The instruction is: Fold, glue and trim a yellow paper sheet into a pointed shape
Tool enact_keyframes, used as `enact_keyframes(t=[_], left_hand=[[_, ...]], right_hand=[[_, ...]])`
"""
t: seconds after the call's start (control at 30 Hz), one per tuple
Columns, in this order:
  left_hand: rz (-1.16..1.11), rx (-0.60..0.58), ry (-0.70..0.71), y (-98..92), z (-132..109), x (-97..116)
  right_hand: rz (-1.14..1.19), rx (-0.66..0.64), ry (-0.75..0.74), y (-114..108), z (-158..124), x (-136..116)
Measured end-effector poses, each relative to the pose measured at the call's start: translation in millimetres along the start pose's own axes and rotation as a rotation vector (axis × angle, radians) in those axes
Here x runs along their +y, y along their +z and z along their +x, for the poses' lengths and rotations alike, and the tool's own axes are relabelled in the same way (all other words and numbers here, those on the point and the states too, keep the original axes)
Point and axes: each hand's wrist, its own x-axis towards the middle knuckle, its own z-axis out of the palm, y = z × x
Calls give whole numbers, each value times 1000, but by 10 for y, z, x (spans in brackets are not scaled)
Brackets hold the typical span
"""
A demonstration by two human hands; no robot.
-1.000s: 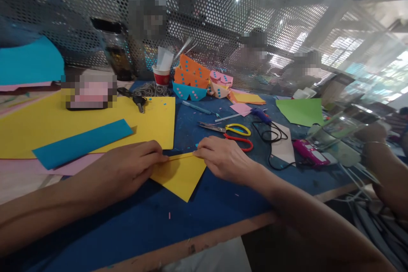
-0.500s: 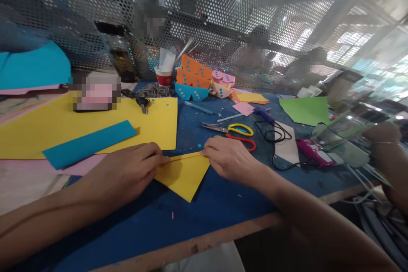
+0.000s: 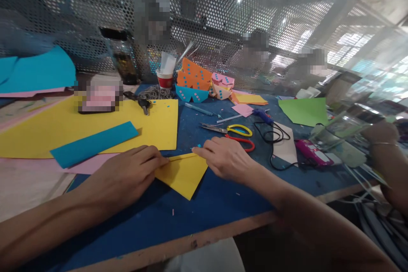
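Observation:
A small piece of yellow paper (image 3: 185, 176) lies on the blue tabletop with a narrow fold along its far edge. My left hand (image 3: 129, 172) is closed, its fingertips gripping the paper at the fold's left end. Closed as well, my right hand (image 3: 223, 157) presses the same fold farther right with its fingertips. Just beyond my right hand lie scissors (image 3: 234, 131) with one yellow and one red handle. A blue paper strip (image 3: 94, 144) rests left of the hands, on a large yellow sheet (image 3: 159, 125).
Keys (image 3: 144, 105) sit on the large sheet. Behind are a red-and-white cup (image 3: 165, 78), decorated orange paper pieces (image 3: 193, 74) and a glass jar (image 3: 124, 59). To the right are a corded blue tool (image 3: 263, 116), a magenta device (image 3: 314, 153) and another person's arm (image 3: 387, 153).
My right hand has slid a little left along the fold, closer to my left hand. My left hand keeps its hold on the yellow paper. The view has shifted slightly.

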Motion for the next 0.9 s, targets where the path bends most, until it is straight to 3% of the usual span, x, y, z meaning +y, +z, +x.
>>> enact_keyframes(t=[0.43,0.63,0.9], left_hand=[[-22,-21,-15,75,67,-31],[-28,22,53,78,119,-67],[-50,-59,-41,74,97,-55]], right_hand=[[176,-25,-23,125,186,-9],[168,-41,-32,86,213,-48],[256,-14,24,89,158,-5]])
